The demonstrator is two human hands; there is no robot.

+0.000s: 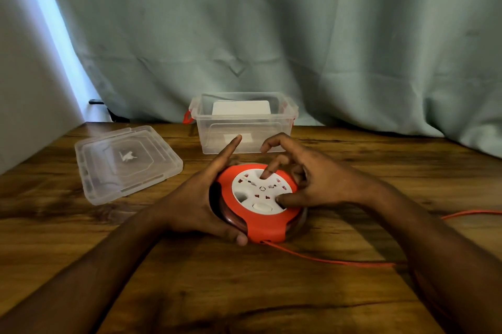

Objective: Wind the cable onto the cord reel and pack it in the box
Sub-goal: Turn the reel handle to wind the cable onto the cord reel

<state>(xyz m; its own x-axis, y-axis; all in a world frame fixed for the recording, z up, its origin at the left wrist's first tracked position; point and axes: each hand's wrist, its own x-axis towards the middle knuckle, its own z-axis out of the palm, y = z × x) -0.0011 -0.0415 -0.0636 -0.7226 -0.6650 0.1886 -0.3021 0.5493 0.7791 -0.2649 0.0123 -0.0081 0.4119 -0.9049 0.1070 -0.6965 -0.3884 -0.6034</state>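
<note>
A round orange cord reel (264, 223) with a white socket face lies flat on the wooden table (190, 293) in front of me. My left hand (201, 198) cups its left rim, thumb curled under the near edge, index finger pointing up. My right hand (312, 179) sits on the white face, one finger pushed into a recess and the thumb pressed near the switch. An orange cable (326, 260) leaves the reel's near edge and runs right across the table. The clear plastic box (244, 127) stands open behind the reel.
The box's clear lid (125, 162) lies flat at the left of the table. A white item shows inside or behind the box. A green curtain hangs along the back edge, and a grey wall stands at the left.
</note>
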